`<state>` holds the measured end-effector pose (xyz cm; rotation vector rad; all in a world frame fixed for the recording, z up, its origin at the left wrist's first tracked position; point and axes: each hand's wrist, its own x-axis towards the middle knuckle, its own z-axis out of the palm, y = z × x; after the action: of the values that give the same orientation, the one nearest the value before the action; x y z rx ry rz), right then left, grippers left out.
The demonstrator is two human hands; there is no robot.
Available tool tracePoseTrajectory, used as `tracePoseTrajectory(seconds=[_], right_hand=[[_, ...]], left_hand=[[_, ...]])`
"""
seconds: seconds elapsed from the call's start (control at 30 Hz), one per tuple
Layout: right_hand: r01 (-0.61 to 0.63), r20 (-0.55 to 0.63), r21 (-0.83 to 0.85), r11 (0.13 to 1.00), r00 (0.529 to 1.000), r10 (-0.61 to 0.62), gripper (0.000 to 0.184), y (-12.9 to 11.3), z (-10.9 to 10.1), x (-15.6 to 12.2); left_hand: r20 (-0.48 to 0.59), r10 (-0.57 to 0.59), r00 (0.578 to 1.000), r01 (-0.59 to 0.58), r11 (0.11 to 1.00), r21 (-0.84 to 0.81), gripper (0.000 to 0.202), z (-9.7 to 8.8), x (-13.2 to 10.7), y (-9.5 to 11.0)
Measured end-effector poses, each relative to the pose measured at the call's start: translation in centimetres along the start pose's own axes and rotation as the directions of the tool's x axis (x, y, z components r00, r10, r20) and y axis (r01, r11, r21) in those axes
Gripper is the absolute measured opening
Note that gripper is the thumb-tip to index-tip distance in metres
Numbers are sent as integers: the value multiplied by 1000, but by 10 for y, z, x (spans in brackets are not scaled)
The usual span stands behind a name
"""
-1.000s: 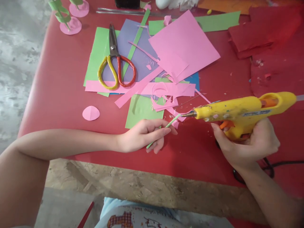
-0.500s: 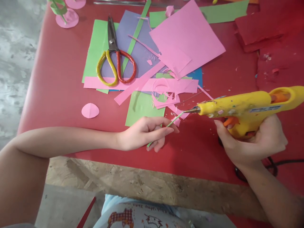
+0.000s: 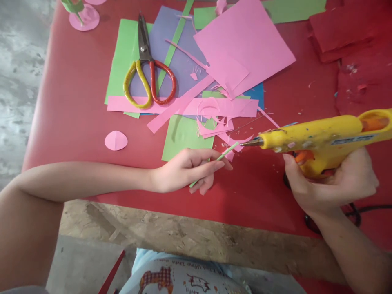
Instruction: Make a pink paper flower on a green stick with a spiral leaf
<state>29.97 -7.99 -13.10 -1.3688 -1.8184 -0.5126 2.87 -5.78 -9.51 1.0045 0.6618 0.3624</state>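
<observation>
Between the fingers of my left hand (image 3: 196, 169) is a thin green paper stick (image 3: 228, 150), its tip pointing up and to the right. My right hand (image 3: 333, 183) grips a yellow hot glue gun (image 3: 318, 132) with an orange trigger; its metal nozzle faces left, a small gap away from the stick's tip. Left of my left hand lies a pink paper oval (image 3: 116, 140) with a crease down its middle. Beyond the hands, scissors (image 3: 145, 51) with one yellow and one red handle rest on the coloured paper.
Pink paper (image 3: 245, 45), purple paper (image 3: 165, 30) and green paper (image 3: 186, 136) overlap on the red table (image 3: 76, 102), among pink strips and scraps. A pink disc (image 3: 88, 18) with a green stem stands at the far left. A black cord (image 3: 375, 207) runs behind my right wrist.
The glue gun has shifted right, and its nozzle has come away from the green stick's tip. My left hand stays nearly in place. The whole view has shifted slightly.
</observation>
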Motion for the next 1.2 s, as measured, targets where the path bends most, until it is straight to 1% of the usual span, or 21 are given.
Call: tracePoseTrajectory(seconds=[0.17,0.3,0.4,0.57,0.67,0.83,1.0,1.2], right_hand=[[-73,37,3,997,997,73,43,4,-1,-5],[-121,58,-14,993,991,121,44,4,0,-6],[-100,46,-12,995,994,100,45,3,0,-4],[-10,45,-12,1000,999,10,41,-1,0,1],[23,29,-12,1000,999,-22,40,0,0,1],[-6,26,-13,1000,1000,7,38,2,0,-2],[25,6,-41,999,1000,-24,46,2,1,0],[-72,29,-66,995,997,74,47,6,0,-7]], left_hand=[[2,5,1000,-5,1000,-5,21,-2,-1,-1],[1,10,1000,-10,1000,7,21,-1,0,-1],[-2,10,1000,-10,1000,20,22,-1,1,0],[-7,3,1000,-3,999,34,24,-1,0,0],[-6,5,1000,-4,999,32,25,-1,0,0],[0,7,1000,-7,1000,25,22,0,0,1],[-2,-8,1000,8,1000,30,22,-1,-1,1],[-3,-2,1000,2,1000,30,23,-1,0,1]])
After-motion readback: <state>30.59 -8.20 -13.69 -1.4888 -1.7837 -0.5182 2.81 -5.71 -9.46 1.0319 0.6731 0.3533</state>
